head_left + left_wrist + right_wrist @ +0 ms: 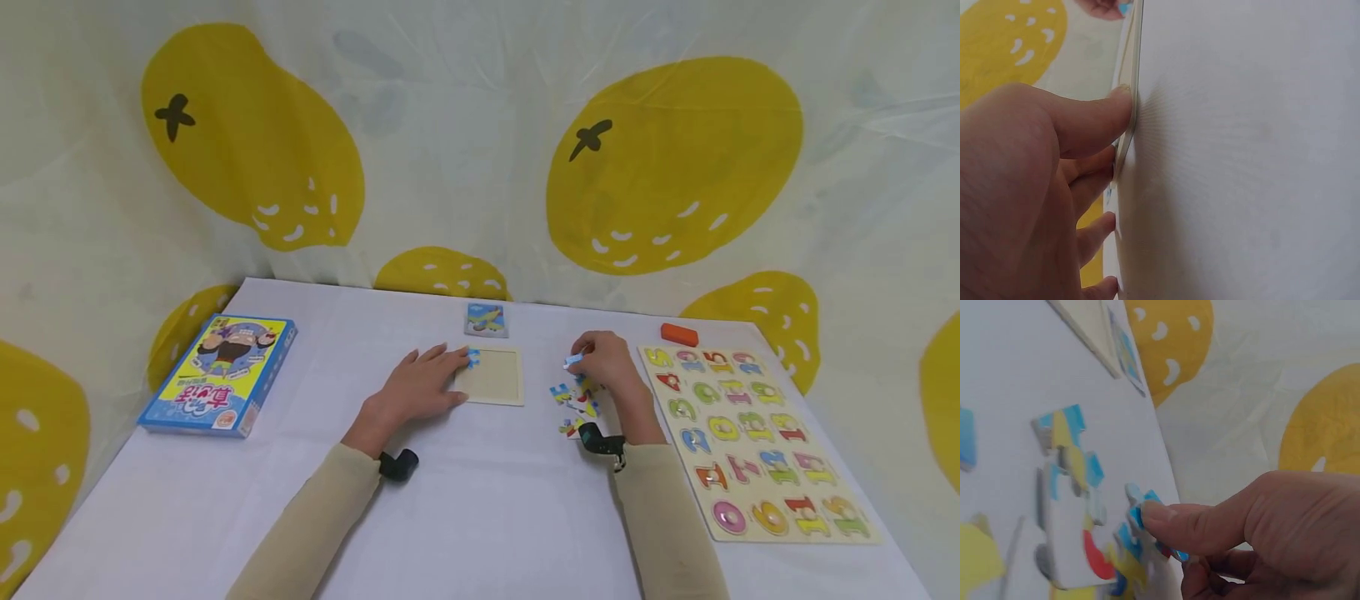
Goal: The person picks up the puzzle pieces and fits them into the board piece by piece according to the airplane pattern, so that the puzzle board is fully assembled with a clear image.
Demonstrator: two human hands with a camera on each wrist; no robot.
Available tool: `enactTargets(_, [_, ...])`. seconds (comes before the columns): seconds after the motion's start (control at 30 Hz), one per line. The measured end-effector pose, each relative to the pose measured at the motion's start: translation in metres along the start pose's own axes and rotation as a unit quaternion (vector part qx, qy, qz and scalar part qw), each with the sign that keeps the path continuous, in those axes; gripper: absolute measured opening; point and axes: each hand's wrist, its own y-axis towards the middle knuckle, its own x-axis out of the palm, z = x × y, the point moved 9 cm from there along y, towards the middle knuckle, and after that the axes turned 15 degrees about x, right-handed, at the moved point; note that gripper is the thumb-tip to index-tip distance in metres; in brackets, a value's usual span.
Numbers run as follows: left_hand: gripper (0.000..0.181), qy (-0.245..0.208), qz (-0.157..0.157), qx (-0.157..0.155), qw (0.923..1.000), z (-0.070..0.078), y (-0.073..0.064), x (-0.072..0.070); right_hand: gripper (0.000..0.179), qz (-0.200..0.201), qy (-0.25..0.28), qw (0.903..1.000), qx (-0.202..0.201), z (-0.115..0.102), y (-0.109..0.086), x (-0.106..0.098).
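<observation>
A shallow wooden puzzle tray (497, 379) lies in front of me in the head view, with a blue puzzle piece (473, 358) in its far left corner. My left hand (423, 385) is at the tray's left side with the fingers spread. Its index fingertip reaches the blue piece, and the thumb (1094, 122) presses on the tray's edge in the left wrist view. To the right, thumb and fingers of my right hand (611, 360) pinch a light-blue jigsaw piece (573, 361). Below that hand lies a heap of loose jigsaw pieces (1075, 525), partly overlapping.
Behind the tray lies a small airplane picture card (486, 320). A blue-and-yellow box (217, 375) sits at the left. On the right are a wooden number board (750, 442) and an orange block (679, 335). Patterned cloth (465, 167) hangs behind the table.
</observation>
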Motion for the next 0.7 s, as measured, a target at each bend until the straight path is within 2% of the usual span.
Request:
enactTargets(0.13, [0.066, -0.005, 0.001, -0.002, 1.0000, -0.001, -0.002, -0.001, 0.017, -0.019, 0.020, 0.9996, -0.011, -0.002, -0.004, -0.006])
enactTargets(0.23, [0.066, -0.001, 0.000, -0.005, 1.0000, -0.003, -0.003, -0.001, 0.017, -0.034, 0.030, 0.9979, -0.047, -0.014, -0.008, -0.006])
enactTargets(0.43, [0.065, 0.002, 0.001, -0.001, 1.0000, -0.005, -0.003, 0.001, 0.016, -0.053, 0.080, 0.9911, -0.092, -0.044, -0.014, 0.014])
enactTargets(0.7, [0.066, -0.006, -0.004, 0.004, 1.0000, 0.000, -0.002, -0.001, 0.015, -0.040, 0.127, 0.9833, -0.124, -0.072, -0.020, 0.034])
